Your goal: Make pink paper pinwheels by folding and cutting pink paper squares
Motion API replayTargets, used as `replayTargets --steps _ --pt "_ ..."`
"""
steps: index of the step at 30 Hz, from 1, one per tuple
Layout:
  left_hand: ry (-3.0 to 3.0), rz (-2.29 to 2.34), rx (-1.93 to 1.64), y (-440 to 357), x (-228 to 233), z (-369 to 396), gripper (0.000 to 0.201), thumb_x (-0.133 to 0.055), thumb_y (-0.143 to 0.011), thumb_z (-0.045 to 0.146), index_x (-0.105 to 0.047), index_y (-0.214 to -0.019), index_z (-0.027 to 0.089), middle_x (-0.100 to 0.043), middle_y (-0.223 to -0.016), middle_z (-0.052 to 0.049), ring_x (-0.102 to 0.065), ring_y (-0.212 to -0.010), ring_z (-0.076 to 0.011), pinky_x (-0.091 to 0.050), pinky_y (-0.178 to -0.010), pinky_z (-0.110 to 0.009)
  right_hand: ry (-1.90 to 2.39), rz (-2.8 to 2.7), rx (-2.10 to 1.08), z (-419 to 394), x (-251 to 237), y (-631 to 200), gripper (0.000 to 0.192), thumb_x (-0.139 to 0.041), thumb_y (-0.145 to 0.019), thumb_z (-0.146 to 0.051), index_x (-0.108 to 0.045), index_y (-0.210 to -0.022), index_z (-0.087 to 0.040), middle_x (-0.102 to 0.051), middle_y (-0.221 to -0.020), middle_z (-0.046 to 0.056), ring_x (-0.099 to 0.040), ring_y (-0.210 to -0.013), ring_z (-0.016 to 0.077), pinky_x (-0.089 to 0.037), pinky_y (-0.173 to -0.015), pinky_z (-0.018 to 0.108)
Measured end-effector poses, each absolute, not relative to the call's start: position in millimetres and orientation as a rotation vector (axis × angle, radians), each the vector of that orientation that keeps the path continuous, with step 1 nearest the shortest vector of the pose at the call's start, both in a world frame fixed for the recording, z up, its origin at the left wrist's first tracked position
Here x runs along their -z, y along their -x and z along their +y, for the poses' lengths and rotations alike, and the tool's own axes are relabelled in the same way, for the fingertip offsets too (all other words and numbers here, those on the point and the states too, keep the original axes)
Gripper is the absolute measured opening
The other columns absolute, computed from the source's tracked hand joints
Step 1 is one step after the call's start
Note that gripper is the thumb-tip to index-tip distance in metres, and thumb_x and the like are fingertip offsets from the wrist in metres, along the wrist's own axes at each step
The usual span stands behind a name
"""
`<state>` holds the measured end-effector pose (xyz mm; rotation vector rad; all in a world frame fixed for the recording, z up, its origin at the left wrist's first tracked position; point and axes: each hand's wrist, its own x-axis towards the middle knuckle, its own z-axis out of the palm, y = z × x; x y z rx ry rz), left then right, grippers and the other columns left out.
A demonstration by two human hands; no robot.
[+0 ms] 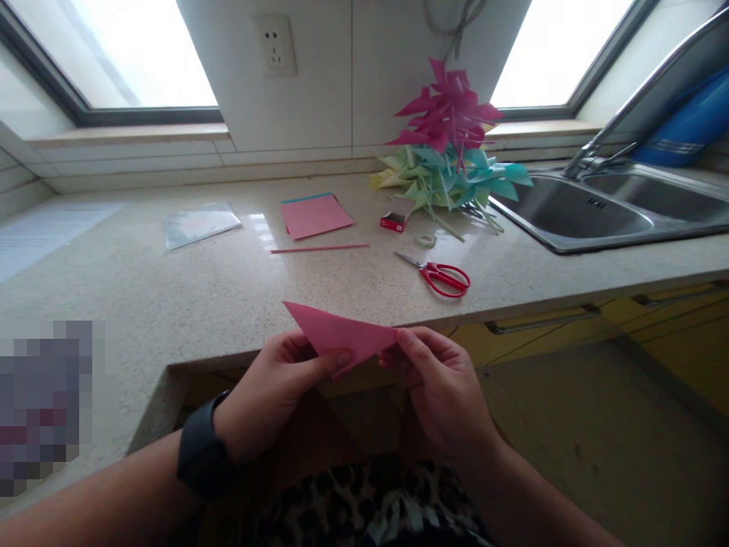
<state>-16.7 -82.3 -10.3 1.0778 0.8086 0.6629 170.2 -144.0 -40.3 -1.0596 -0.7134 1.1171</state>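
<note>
A pink sheet of paper (342, 330), folded into a triangle, is held in front of the counter's edge. My left hand (290, 368) grips its lower left part, the thumb pressed flat on the face. At the right corner my right hand (436, 368) pinches the paper between thumb and fingers. On the counter beyond lie red-handled scissors (444, 278), a thin pink stick (319, 248) and a stack of pink paper (317, 216) with a blue edge showing. A small red box (392, 221) and a roll of clear tape (426, 240) are near the scissors.
Paper pinwheel-like flowers (449, 114) in magenta, teal and pale yellow are heaped by the wall. A steel sink (586, 205) with a tap (586, 156) is at the right. A clear plastic packet (200, 224) and a printed sheet (51, 232) lie left. Drawer handles (544, 319) project below the counter.
</note>
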Motion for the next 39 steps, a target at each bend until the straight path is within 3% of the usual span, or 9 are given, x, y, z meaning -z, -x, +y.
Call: replayTargets --steps 4,10,14,17,24,32,39 --pt "-1.103 0.8 -0.653 15 8 -82 0.016 -0.08 -0.082 0.028 -0.079 -0.095 0.018 -0.077 -0.091 -0.003 -0.066 -0.08 -0.0151 -0.05 -0.078 -0.025 1.066 -0.732 -1.115 -144 43 -172 0.016 -0.073 -0.09 -0.037 -0.077 -0.085 -0.022 -0.074 -0.077 0.001 -0.066 -0.072 0.0131 -0.051 -0.073 0.025" --pt "-1.239 0.767 -0.525 16 9 -80 0.023 -0.079 -0.083 0.031 -0.078 -0.104 0.02 -0.078 -0.098 -0.005 -0.069 -0.09 -0.0208 -0.051 -0.083 -0.028 1.136 -0.817 -1.144 -146 35 -191 0.022 -0.075 -0.086 -0.042 -0.076 -0.102 -0.027 -0.078 -0.096 0.003 -0.071 -0.085 0.0166 -0.055 -0.076 0.026" --pt "-1.374 0.722 -0.391 15 9 -87 0.023 -0.074 -0.085 0.026 -0.077 -0.106 0.02 -0.078 -0.102 -0.005 -0.069 -0.098 -0.0242 -0.051 -0.086 -0.032 1.318 -1.139 -1.175 -147 17 -198 0.027 -0.077 -0.083 -0.046 -0.075 -0.101 -0.025 -0.078 -0.093 0.004 -0.07 -0.078 0.0166 -0.054 -0.065 0.025" --pt "-1.399 0.702 -0.25 14 9 -95 0.02 -0.068 -0.085 0.021 -0.076 -0.103 0.017 -0.077 -0.097 -0.005 -0.069 -0.092 -0.0237 -0.052 -0.082 -0.033 1.361 -1.275 -1.196 -147 9 -191 0.025 -0.074 -0.085 -0.043 -0.075 -0.103 -0.025 -0.078 -0.093 0.004 -0.07 -0.081 0.0179 -0.054 -0.068 0.027" --pt "-1.43 0.725 -0.131 14 12 -102 0.015 -0.067 -0.083 0.018 -0.073 -0.096 0.014 -0.073 -0.088 -0.002 -0.063 -0.078 -0.0167 -0.048 -0.071 -0.027 1.318 -1.232 -1.19 -147 13 -174 0.007 -0.071 -0.087 -0.029 -0.077 -0.087 -0.025 -0.076 -0.082 0.0 -0.066 -0.072 0.0136 -0.049 -0.062 0.023" --pt "-1.486 0.747 -0.208 11 0 -101 0.022 -0.071 -0.084 0.032 -0.073 -0.097 0.015 -0.075 -0.096 -0.005 -0.066 -0.084 -0.0208 -0.051 -0.073 -0.029 1.234 -1.054 -1.167 -147 17 -175 0.009 -0.076 -0.086 -0.034 -0.076 -0.083 -0.025 -0.074 -0.076 -0.002 -0.062 -0.066 0.01 -0.047 -0.058 0.019" --pt "-1.344 0.899 -0.384 12 -3 -98 0.027 -0.077 -0.081 0.042 -0.076 -0.091 0.017 -0.076 -0.087 -0.003 -0.065 -0.078 -0.0165 -0.049 -0.069 -0.024 1.132 -0.903 -1.099 -148 19 -177 0.009 -0.078 -0.085 -0.034 -0.075 -0.083 -0.026 -0.072 -0.075 -0.003 -0.06 -0.064 0.0077 -0.047 -0.059 0.019"
